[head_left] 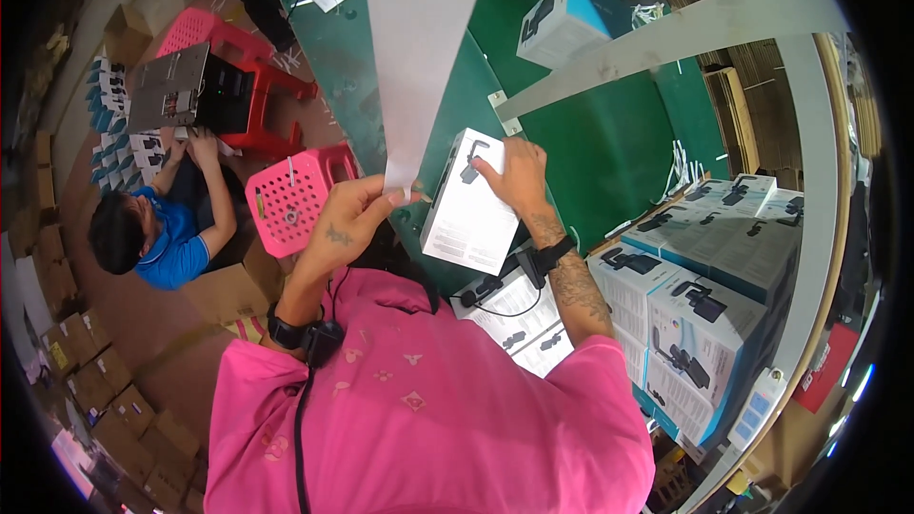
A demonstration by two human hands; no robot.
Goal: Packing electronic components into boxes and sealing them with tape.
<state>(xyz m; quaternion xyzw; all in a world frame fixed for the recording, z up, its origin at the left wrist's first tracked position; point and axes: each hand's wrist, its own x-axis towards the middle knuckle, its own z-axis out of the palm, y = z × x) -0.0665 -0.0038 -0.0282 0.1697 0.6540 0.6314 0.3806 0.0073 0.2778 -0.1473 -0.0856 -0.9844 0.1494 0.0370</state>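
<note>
My right hand (519, 176) grips a white product box (471, 214) by its right side, thumb across the top face. The box is printed with a black camera-like device and small text. It lies tilted over the green worktop. Just left of it, my left hand (354, 217) has thumb and fingers pinched together in front of the lower end of a broad pale strip or post (409, 57). Whatever those fingertips hold is too small to make out. Both wrists wear black straps with small devices, and a cable runs from the left one.
Stacked boxes (685, 324) stand at right beside a pale frame post (809, 181). Another box (562, 19) sits on the green worktop (600, 152). Pink stools (295, 205) stand left, where a co-worker (171, 238) sits handling something. Cartons (114, 409) line the floor.
</note>
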